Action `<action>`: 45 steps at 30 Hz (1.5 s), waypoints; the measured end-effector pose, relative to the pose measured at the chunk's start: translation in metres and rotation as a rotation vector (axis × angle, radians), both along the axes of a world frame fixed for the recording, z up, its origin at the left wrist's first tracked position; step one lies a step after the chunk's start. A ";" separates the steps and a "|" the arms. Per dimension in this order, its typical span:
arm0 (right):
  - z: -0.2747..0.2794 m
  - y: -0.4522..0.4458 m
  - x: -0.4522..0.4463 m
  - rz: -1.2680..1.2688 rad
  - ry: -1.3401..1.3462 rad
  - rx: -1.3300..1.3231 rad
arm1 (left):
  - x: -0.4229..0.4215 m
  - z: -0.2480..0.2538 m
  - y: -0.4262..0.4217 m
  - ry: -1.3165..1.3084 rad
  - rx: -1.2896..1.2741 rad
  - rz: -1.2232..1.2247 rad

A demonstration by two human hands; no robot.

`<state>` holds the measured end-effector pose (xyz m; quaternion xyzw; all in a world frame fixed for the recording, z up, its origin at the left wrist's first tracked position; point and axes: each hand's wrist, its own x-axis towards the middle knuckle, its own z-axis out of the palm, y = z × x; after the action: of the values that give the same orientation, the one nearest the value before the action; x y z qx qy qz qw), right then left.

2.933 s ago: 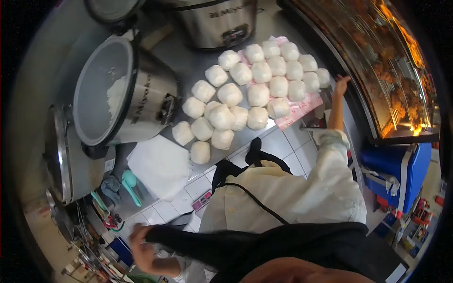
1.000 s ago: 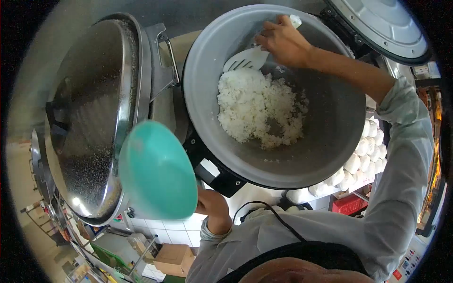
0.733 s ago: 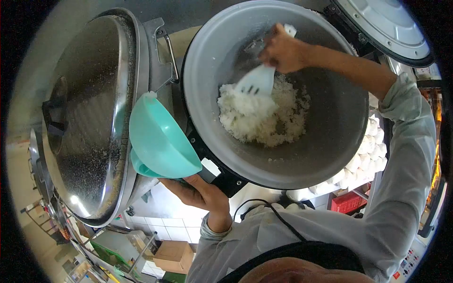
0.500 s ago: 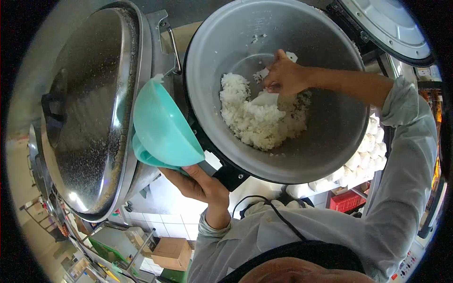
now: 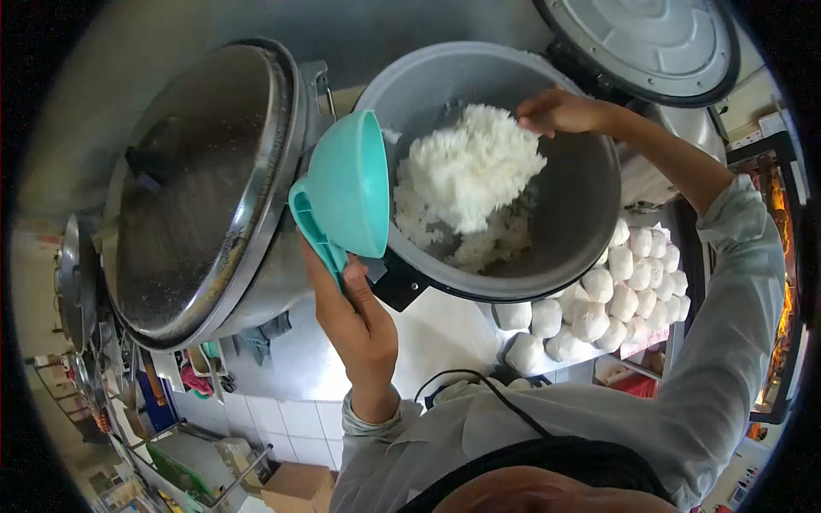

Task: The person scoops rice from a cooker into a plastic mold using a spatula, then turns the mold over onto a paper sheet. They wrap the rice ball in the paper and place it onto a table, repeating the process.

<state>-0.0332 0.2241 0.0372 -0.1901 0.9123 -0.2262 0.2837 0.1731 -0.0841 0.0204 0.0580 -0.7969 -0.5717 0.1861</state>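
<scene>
My left hand [image 5: 357, 342] grips the handle of a turquoise plastic scoop bowl [image 5: 346, 188], tilted beside the left rim of a large grey rice cooker pot [image 5: 586, 201]. Inside the pot, my right hand [image 5: 560, 113] is closed at the right of a big lump of white cooked rice [image 5: 475, 167]. That lump is raised above the rest of the rice and hides the blade of the white rice paddle I hold. More loose rice lies at the pot's bottom.
A large steel vessel with a domed lid [image 5: 197, 197] stands on the left. The cooker's open lid [image 5: 650, 43] is at the upper right. Several white wrapped bundles [image 5: 590, 321] sit on the right of the steel counter [image 5: 436, 338]. A cardboard box [image 5: 299, 487] is below.
My right hand has moved up and right, lifting a lump of rice on the paddle. My left hand has turned the scoop bowl more upright and brought it nearer the pot.
</scene>
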 end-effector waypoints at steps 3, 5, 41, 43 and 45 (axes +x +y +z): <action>0.050 0.013 0.006 -0.064 0.141 -0.153 | -0.005 0.013 0.008 0.160 -0.335 -0.064; 0.070 0.014 0.014 -0.152 0.162 -0.272 | -0.011 0.020 0.023 0.169 -0.285 -0.124; 0.060 0.011 0.148 -0.435 0.852 0.018 | -0.040 0.012 0.092 -0.334 1.238 -0.596; 0.040 -0.009 0.159 -0.368 0.965 0.005 | -0.035 0.011 0.099 -0.351 1.157 -0.620; 0.035 -0.020 0.167 -0.343 0.948 -0.053 | -0.028 0.015 0.107 -0.356 0.998 -0.607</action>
<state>0.1338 0.2043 0.0721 -0.1264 0.9528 -0.1813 -0.2081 0.1453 0.0233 0.0356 0.0032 -0.4328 -0.8852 -0.1707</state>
